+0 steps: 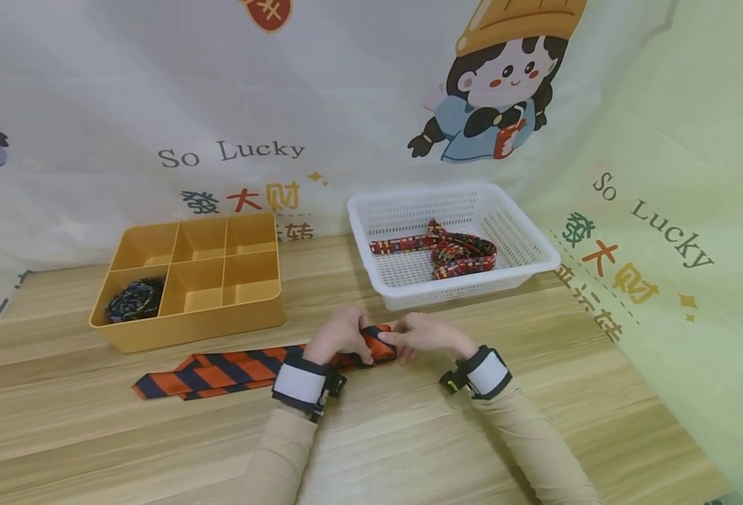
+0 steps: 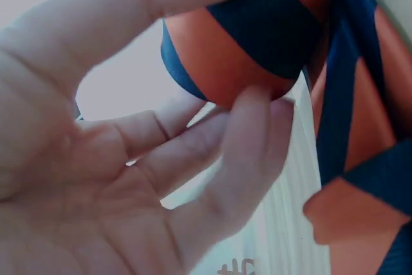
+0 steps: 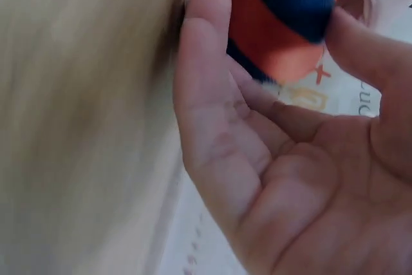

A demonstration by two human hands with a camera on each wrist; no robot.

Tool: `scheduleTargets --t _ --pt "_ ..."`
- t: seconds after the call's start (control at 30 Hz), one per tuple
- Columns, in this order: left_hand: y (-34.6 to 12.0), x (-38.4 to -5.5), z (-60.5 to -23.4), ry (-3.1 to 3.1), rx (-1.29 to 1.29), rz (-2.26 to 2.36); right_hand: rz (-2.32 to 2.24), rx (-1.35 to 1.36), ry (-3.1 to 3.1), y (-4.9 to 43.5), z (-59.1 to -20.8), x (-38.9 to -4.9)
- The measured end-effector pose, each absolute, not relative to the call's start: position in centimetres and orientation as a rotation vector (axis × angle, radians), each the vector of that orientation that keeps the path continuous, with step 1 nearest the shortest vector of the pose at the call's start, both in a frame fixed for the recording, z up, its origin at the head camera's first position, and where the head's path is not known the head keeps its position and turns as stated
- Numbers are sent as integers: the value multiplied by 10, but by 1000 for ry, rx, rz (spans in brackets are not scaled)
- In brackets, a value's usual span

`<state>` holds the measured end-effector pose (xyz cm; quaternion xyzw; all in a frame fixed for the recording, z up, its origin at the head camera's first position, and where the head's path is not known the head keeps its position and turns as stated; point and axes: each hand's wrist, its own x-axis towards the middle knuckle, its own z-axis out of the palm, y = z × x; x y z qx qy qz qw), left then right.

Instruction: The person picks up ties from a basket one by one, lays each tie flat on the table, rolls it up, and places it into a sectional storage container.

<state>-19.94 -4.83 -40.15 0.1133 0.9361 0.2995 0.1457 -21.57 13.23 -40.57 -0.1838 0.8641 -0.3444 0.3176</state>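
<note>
An orange and navy striped necktie (image 1: 238,370) lies along the table, its pointed ends at the left and its right part wound into a roll (image 2: 251,37). My left hand (image 1: 346,335) holds the roll from the left, thumb on one side and fingers curled round the other. From the right, my right hand (image 1: 426,334) grips the same roll (image 3: 277,30) between thumb and fingers. Spiral layers of cloth show at the roll's end in both wrist views. The flat tail of the tie runs out beneath the left wrist.
A yellow six-compartment box (image 1: 188,332) stands at the back left, a dark rolled tie (image 1: 135,300) in its front left compartment. Behind the hands is a white plastic basket (image 1: 396,298) with a red patterned tie (image 1: 466,252) inside. A printed cloth (image 1: 358,91) hangs behind the table.
</note>
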Motion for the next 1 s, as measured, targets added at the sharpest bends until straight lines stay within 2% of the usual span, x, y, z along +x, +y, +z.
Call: scheduleTargets --t 0.2,0.37,0.57,0.77,1.0 --pt "-48 -201 -404 2685 320 911 -1009 -385 2291 127 -408 -212" --pt "-47 -200 -409 2714 427 929 -1020 -312 2396 124 -407 -213" --pt "-52 -175 -411 2858 569 709 -919 -262 2546 123 -403 -217" --pt "-53 -148 -405 2730 439 449 -604 -294 2730 117 -393 -219" --pt "-54 -143 -405 2672 380 402 -359 -349 2842 99 -388 -210"
